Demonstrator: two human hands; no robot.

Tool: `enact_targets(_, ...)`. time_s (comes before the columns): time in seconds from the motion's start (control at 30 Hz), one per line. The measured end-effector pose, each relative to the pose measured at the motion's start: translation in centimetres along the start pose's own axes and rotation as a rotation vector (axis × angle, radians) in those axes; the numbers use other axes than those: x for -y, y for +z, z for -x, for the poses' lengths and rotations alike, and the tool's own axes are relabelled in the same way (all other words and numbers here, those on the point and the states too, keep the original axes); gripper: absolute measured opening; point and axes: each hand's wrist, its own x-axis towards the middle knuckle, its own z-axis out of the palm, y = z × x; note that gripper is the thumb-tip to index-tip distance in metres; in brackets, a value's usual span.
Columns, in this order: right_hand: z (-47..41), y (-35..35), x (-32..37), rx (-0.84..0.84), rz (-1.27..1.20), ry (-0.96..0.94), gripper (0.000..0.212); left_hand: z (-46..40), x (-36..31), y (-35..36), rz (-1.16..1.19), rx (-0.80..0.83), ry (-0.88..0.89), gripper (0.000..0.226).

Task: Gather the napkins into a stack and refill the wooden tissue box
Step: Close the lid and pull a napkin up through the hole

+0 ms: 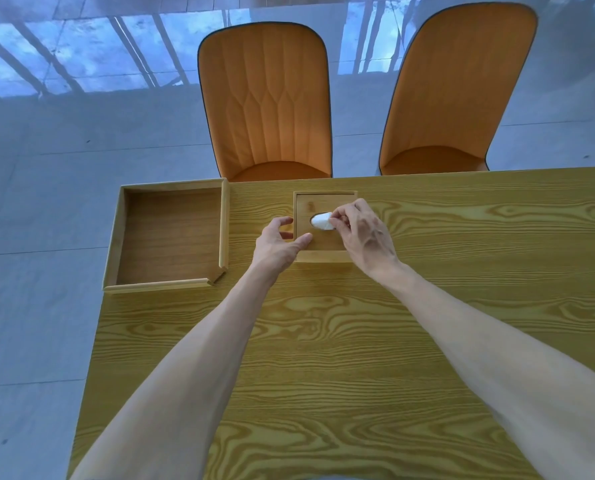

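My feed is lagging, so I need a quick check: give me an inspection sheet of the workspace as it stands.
Surface: wooden table, bare grain near the person.
Job's things: wooden tissue box, lid on; white napkin sticking out of its oval slot.
Clutter: shallow wooden tray at the table's far left corner, nothing seen inside.
Hands: left hand braces the box's left edge; right hand fingers pinch the napkin.
Cables: nothing seen.
Surroundings: two orange chairs behind the table; glossy tiled floor.
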Motion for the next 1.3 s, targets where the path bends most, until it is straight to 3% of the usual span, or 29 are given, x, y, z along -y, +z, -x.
enact_targets(0.17,0.2,0.1,-0.2,-0.141,-0.209,0.132,0.026,-0.2,0.1,0.0,0.009,0.002,-0.006,0.063)
enact_targets(0.37,-0.5,-0.1,0.5,-0.017,0.052,-0.033,0.041,-0.4,0.2,0.0,0.035,0.023,-0.015,0.065)
enact_targets(0.6,-1.0,0.5,1.8,-0.093,0.175,-0.027,0.019,-0.4,0.2,-0.1,0.038,0.020,-0.012,0.064)
enact_targets(0.83,-0.5,0.9,0.6,-0.147,-0.224,0.188,0.020,-0.6,0.2,-0.1,0.040,0.025,-0.012,0.064)
enact_targets(1.0,0.1,0.6,0.2,-0.160,-0.375,0.179,0.021,-0.5,0.1,0.0,0.036,0.030,-0.017,0.065)
enact_targets(1.13,0.3,0.3,0.1,-0.139,-0.352,0.100,0.023,-0.4,0.1,0.0,0.028,0.033,-0.014,0.064)
enact_targets(1.3,-0.2,0.5,0.0,-0.127,-0.124,0.063,0.023,-0.1,-0.1,0.3,0.003,0.006,-0.010,0.063)
